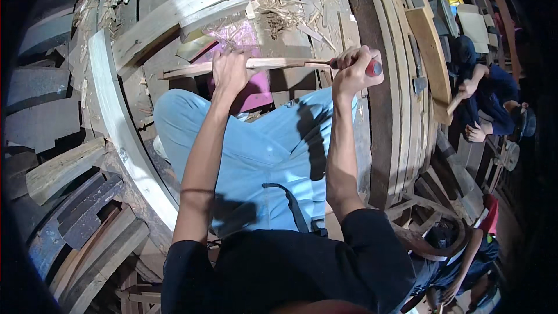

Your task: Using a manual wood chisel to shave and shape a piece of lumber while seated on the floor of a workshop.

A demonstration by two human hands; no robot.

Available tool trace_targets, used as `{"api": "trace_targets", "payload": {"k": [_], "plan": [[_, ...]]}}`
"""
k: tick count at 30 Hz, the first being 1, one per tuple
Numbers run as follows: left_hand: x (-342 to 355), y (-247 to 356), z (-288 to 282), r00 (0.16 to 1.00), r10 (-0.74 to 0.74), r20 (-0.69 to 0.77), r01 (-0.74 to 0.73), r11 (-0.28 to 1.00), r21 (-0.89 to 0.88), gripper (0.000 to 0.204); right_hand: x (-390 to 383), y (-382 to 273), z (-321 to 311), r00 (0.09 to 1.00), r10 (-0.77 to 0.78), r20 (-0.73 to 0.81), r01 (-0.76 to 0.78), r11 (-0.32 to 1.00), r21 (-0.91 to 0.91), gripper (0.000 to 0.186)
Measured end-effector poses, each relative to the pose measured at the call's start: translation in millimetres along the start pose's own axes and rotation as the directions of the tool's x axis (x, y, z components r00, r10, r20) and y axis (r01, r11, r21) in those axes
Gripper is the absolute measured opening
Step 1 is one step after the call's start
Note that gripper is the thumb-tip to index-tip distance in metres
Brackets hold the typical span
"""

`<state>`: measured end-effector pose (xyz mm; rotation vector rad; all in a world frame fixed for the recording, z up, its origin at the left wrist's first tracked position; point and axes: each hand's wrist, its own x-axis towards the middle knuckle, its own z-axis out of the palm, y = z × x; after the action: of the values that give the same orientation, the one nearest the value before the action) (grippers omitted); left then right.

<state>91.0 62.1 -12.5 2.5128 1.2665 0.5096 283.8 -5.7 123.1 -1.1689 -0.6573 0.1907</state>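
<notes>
My left hand (231,72) is closed around a slim, pale wooden strip (279,63), which lies crosswise above my bent legs. At the strip's right end, my right hand (356,70) grips a red-handled chisel (374,68). Its butt end sticks out to the right of the fist, and its blade is hard to make out against the wood. Beneath the strip, between my knees, shows a bright pink sheet or board (256,92). Shavings and splinters (280,16) are heaped just beyond the strip.
Long planks (401,93) run along my right, with a thick board (429,61) beyond them. A whitish curved-looking beam (125,134) lies to my left, near stacked timber (46,110). A co-worker in dark clothes (494,96) holds a wooden-handled tool at right; another person (465,261) works at lower right.
</notes>
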Motion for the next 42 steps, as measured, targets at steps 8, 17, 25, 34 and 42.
{"api": "trace_targets", "payload": {"k": [8,17,25,34,42], "plan": [[-3.8,-1.4,-1.3,1.000,0.015,0.001,-0.015,1.000,-0.008,0.042,11.2,-21.8,-18.7,0.994,-0.102,0.047,0.101,0.995,0.013,0.029],[1.4,7.3,-7.7,0.989,-0.067,0.133,0.070,0.997,-0.018,0.037,-1.2,-0.6,-14.0,0.997,-0.075,0.014,0.075,0.995,-0.062,0.027],[-2.3,-1.9,-3.3,0.997,-0.047,0.064,0.049,0.998,-0.040,0.033,-40.9,-12.4,-39.9,0.991,0.041,0.127,-0.030,0.996,-0.082,0.022],[-1.0,7.5,-10.2,0.999,-0.026,0.031,0.026,1.000,-0.016,0.034,-121.8,-47.7,-122.7,0.982,0.160,0.099,-0.051,0.732,-0.679,0.019],[-6.5,7.7,-8.7,0.999,-0.013,0.040,0.012,1.000,0.016,0.037,-132.8,-57.4,-145.7,0.837,0.510,-0.198,-0.521,0.634,-0.572,0.030]]}}
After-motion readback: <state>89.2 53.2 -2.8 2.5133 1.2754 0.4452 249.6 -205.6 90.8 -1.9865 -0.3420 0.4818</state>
